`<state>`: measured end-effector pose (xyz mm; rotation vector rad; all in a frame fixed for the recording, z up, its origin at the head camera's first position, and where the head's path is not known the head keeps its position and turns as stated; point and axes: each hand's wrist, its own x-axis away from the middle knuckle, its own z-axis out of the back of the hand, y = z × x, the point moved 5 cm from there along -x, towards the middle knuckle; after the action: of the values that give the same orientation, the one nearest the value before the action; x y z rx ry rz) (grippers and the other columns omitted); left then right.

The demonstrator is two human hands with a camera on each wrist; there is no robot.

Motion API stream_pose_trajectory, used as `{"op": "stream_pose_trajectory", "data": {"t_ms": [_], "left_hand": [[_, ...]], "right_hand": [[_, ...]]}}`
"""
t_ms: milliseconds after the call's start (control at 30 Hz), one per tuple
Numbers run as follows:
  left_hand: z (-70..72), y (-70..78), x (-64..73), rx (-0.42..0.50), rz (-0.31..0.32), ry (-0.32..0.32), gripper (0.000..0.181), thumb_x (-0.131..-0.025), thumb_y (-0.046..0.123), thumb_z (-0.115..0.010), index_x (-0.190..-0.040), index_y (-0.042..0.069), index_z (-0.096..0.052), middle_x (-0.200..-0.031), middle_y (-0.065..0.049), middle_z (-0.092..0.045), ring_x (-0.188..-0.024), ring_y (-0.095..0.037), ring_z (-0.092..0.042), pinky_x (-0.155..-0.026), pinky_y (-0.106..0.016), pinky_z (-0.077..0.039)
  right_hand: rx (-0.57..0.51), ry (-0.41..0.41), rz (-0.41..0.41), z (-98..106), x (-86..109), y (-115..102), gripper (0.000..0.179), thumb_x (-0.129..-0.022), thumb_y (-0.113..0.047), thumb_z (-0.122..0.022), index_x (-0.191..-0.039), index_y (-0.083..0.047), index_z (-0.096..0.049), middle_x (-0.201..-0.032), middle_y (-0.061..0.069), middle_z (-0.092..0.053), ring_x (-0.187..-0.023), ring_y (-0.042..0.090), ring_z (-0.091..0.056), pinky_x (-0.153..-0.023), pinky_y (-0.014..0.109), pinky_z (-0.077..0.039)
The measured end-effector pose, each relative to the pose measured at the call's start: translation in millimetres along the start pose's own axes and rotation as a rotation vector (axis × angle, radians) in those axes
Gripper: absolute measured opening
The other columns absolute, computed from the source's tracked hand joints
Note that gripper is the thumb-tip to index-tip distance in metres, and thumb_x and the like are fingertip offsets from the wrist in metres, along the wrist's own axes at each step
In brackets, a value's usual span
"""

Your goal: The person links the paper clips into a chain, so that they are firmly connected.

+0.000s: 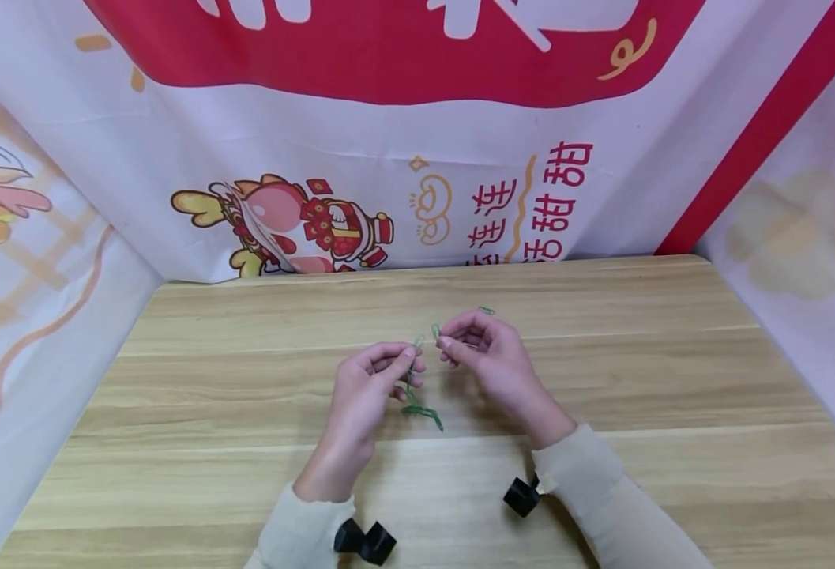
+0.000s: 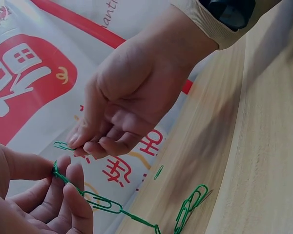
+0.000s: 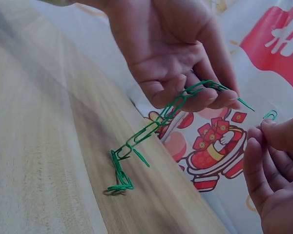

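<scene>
A chain of linked green paper clips [image 3: 146, 130] hangs from my left hand [image 1: 370, 387], whose thumb and fingers pinch its upper end. The chain runs down across the fingers, and its lower links [image 1: 423, 412] lie bunched on the tabletop. My right hand [image 1: 491, 356] pinches a single green paper clip [image 3: 270, 115] between thumb and fingertip. This clip stands just to the right of the chain's top clip [image 1: 419, 341], with a small gap between them. Both hands are raised over the middle of the table.
Another loose green paper clip [image 1: 487, 310] lies on the wooden table [image 1: 246, 427] behind my right hand. A white cloth with red print [image 1: 389, 134] hangs along the table's back edge, and printed cloth also stands at both sides.
</scene>
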<state>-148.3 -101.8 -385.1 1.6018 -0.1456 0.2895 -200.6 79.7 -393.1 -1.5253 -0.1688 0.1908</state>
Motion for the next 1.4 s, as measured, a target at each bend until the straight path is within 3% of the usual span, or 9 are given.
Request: {"op": "stream_pose_trajectory", "data": {"t_ms": [367,633,900,1067,1267,1400], "left_hand": [[-3.8,0.0,1.6,-0.02,0.003,-0.025,0.02,-0.104,0.015,-0.07,-0.121,0.004,-0.075,-0.107,-0.015,-0.079,-0.085,-0.018,-0.072,-0.072,-0.026,-0.055],[-3.6,0.0,2.1,-0.007,-0.01,-0.016,0.017,-0.104,0.013,-0.069,-0.117,0.004,-0.076,-0.103,-0.013,-0.079,-0.083,-0.02,-0.071,-0.069,-0.025,-0.053],[-2.3,2.1,3.1,0.007,-0.025,-0.004,0.016,-0.104,0.012,-0.069,-0.116,0.002,-0.074,-0.097,-0.006,-0.078,-0.083,-0.018,-0.069,-0.067,-0.024,-0.052],[-1.3,3.0,2.4,0.017,-0.032,0.006,0.017,-0.104,0.013,-0.07,-0.116,0.002,-0.074,-0.097,-0.006,-0.078,-0.083,-0.018,-0.07,-0.067,-0.024,-0.052],[-1.0,1.9,1.7,0.01,-0.024,0.001,0.015,-0.104,0.013,-0.069,-0.115,0.003,-0.074,-0.103,-0.011,-0.078,-0.083,-0.018,-0.07,-0.069,-0.024,-0.053],[-0.6,1.1,1.8,0.004,-0.013,0.003,0.015,-0.104,0.014,-0.069,-0.116,0.006,-0.074,-0.103,-0.008,-0.079,-0.084,-0.017,-0.07,-0.07,-0.026,-0.054]], "right_hand": [[0.138,0.027,0.172,-7,4.8,-8,0.014,-0.095,0.001,-0.076,-0.108,-0.003,-0.072,-0.103,0.014,-0.074,-0.086,0.019,-0.07,-0.076,0.024,-0.06],[0.243,0.048,0.248,-10,8.0,-13,0.013,-0.096,0.001,-0.075,-0.106,-0.007,-0.073,-0.1,0.01,-0.075,-0.086,0.022,-0.069,-0.077,0.025,-0.059],[0.31,0.03,0.32,-10,8.3,-13,0.011,-0.096,0.003,-0.075,-0.102,-0.006,-0.073,-0.096,0.008,-0.076,-0.085,0.018,-0.069,-0.078,0.03,-0.061],[0.334,-0.012,0.296,-10,7.1,-9,0.009,-0.098,-0.002,-0.075,-0.103,-0.009,-0.073,-0.097,0.006,-0.075,-0.087,0.021,-0.067,-0.078,0.029,-0.058],[0.322,-0.069,0.225,-5,6.3,-8,0.009,-0.1,-0.003,-0.072,-0.107,-0.009,-0.071,-0.102,0.007,-0.075,-0.091,0.033,-0.07,-0.078,0.028,-0.058],[0.315,-0.078,0.201,-2,7.3,-12,0.009,-0.102,-0.003,-0.07,-0.108,-0.01,-0.068,-0.102,0.007,-0.074,-0.093,0.039,-0.072,-0.076,0.029,-0.06]]}}
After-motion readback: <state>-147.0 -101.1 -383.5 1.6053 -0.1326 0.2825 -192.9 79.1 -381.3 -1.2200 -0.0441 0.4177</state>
